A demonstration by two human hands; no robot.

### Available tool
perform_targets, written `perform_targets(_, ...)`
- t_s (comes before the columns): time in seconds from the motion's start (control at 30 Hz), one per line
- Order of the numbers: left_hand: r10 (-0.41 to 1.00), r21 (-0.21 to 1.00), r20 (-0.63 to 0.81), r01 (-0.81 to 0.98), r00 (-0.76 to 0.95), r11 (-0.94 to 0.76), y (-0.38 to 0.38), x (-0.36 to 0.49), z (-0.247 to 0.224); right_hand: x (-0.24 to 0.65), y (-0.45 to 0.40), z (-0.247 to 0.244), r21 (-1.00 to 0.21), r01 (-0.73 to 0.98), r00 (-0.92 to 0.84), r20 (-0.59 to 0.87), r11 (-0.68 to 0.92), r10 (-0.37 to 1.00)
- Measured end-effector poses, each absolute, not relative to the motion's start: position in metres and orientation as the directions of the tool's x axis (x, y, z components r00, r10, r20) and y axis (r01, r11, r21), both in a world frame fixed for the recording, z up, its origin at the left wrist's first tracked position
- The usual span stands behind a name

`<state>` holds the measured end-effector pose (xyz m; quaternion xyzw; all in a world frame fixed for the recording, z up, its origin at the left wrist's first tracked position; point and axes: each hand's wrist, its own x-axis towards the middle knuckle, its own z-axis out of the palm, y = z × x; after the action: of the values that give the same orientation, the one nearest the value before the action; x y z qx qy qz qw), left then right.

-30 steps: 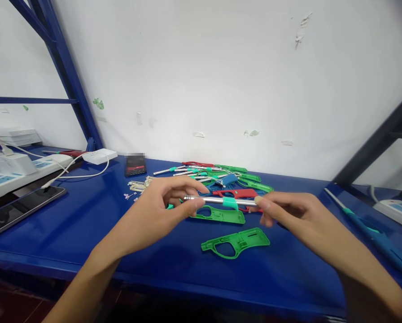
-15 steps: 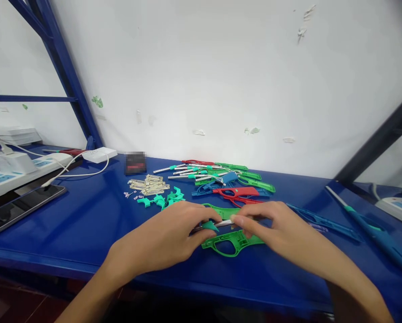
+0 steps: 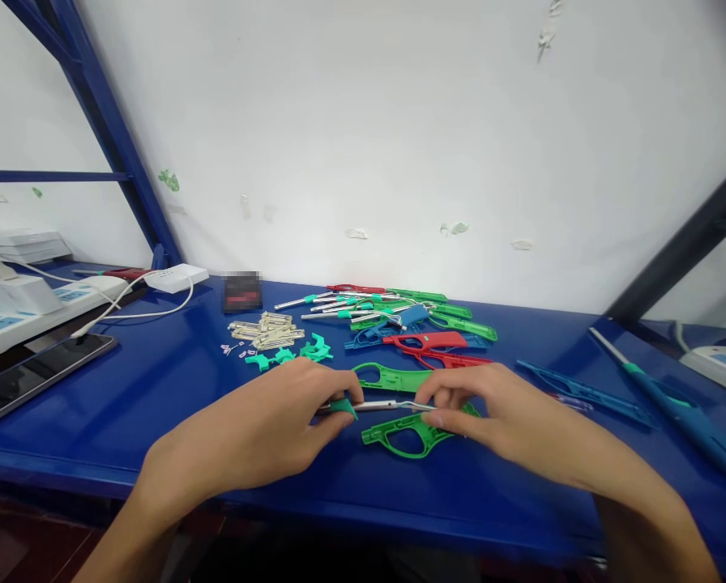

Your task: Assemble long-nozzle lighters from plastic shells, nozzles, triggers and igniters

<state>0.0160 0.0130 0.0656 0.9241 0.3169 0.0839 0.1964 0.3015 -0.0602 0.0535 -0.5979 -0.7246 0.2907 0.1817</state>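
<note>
My left hand (image 3: 266,421) pinches a teal piece (image 3: 343,406) together with one end of a thin metal rod (image 3: 378,405). From the rod's right end run thin wires (image 3: 407,404), and my right hand (image 3: 478,401) holds them between closed fingertips. A green shell half with a loop (image 3: 405,437) lies under and in front of the rod. Behind it is another green shell half (image 3: 393,378), its right end partly covered by my right hand.
Teal pieces (image 3: 283,355) and metal strips (image 3: 271,329) are piled left of centre. Red shells (image 3: 433,342) and rods with wires (image 3: 339,305) lie behind. At right are a blue shell (image 3: 585,394) and a blue lighter (image 3: 682,417); at left, a phone (image 3: 50,374) and power strip (image 3: 65,301).
My left hand has moved left with the teal piece, and more of the rod and its wires now shows between my hands. The view has shifted slightly.
</note>
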Motion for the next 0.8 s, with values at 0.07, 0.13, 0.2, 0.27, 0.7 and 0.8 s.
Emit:
perform_targets(0.07, 0.622, 0.405, 0.017, 0.564, 0.783, -0.720, 0.011, 0.016, 0.066, 0.299, -0.059, 0.054, -0.652, 0.749, -0.235, -0.091, 0.121, 0.968)
perform_targets(0.13, 0.631, 0.395, 0.008, 0.577, 0.775, -0.714, 0.009, 0.016, 0.065, 0.298, -0.057, 0.053, -0.659, 0.742, -0.243, -0.095, 0.122, 0.965)
perform_targets(0.2, 0.638, 0.387, -0.022, 0.595, 0.769, -0.704, 0.007, 0.015, 0.064, 0.297, -0.056, 0.051, -0.663, 0.738, -0.250, -0.098, 0.125, 0.963)
perform_targets(0.27, 0.634, 0.388, -0.066, 0.605, 0.771, -0.695, 0.006, 0.014, 0.062, 0.297, -0.055, 0.049, -0.665, 0.736, -0.258, -0.101, 0.128, 0.961)
perform_targets(0.7, 0.612, 0.400, -0.171, 0.622, 0.772, -0.673, 0.005, 0.014, 0.052, 0.293, -0.052, 0.043, -0.601, 0.785, -0.262, -0.102, 0.151, 0.960)
perform_targets(0.8, 0.627, 0.392, -0.164, 0.634, 0.762, -0.667, 0.004, 0.014, 0.051, 0.293, -0.052, 0.042, -0.590, 0.792, -0.261, -0.097, 0.156, 0.960)
